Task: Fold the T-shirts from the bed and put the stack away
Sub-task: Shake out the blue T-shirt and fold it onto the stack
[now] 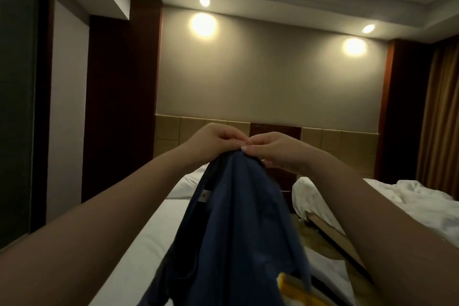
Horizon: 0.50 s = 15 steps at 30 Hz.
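Note:
A dark blue T-shirt [238, 218] hangs in front of me, held up at arm's length over the white bed [154, 236]. My left hand [213, 138] and my right hand [275, 149] meet at its top edge, and both pinch the cloth there with fingertips almost touching. The shirt drapes down in folds to the bottom of the view. A small white label shows on its left side. A bit of yellow cloth [288, 283] peeks out below the shirt on the bed.
A second bed [407, 204] with a rumpled white duvet stands to the right, across a narrow floor gap. A padded headboard [173, 136] and wall are ahead. Curtains [439, 117] hang at far right, with a dark panel at far left.

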Available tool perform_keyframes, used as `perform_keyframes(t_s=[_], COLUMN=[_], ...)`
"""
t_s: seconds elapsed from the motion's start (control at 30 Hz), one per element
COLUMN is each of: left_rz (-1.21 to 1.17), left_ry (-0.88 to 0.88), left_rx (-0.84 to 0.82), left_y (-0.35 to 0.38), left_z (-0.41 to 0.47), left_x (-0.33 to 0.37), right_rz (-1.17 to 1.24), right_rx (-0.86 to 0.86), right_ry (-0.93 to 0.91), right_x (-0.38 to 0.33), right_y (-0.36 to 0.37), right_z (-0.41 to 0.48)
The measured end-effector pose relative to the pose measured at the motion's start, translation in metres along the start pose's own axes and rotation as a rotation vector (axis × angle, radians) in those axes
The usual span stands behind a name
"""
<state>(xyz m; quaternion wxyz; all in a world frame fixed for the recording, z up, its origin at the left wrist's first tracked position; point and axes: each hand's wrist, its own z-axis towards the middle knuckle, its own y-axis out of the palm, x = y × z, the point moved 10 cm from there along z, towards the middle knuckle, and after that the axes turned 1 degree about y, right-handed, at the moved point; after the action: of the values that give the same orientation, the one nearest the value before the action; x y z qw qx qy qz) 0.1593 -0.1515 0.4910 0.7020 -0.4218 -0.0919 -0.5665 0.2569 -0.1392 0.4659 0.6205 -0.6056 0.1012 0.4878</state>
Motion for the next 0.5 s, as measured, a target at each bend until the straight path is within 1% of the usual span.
perform_keyframes(t_s=[0.07,0.13,0.2,0.27,0.37,0.5], left_rz=[-0.043,-0.134,-0.222,-0.152,-0.020,0.060], left_ry=[-0.012,-0.051,-0.115,-0.173,-0.259,-0.363], left_rx=[-0.010,-0.013,-0.032,-0.051,-0.056,-0.016], left_y=[0.001,0.001,0.004,0.010,0.018,0.012], left_z=[-0.006,-0.012,-0.021,-0.029,-0.039,-0.045], left_x=[-0.005,-0.017,-0.036,-0.056,-0.085,-0.118], right_rz=[0.112,0.288,0.395,0.413,0.317,0.052], right_rx=[-0.026,-0.009,0.044,0.142,0.272,0.309], right_ry=[-0.017,-0.013,0.019,0.041,0.039,0.065], right_x=[0.002,0.002,0.004,0.008,0.012,0.024], right_y=[0.010,0.016,0.016,0.009,-0.006,-0.011], right_z=[0.005,0.008,0.012,0.017,0.020,0.024])
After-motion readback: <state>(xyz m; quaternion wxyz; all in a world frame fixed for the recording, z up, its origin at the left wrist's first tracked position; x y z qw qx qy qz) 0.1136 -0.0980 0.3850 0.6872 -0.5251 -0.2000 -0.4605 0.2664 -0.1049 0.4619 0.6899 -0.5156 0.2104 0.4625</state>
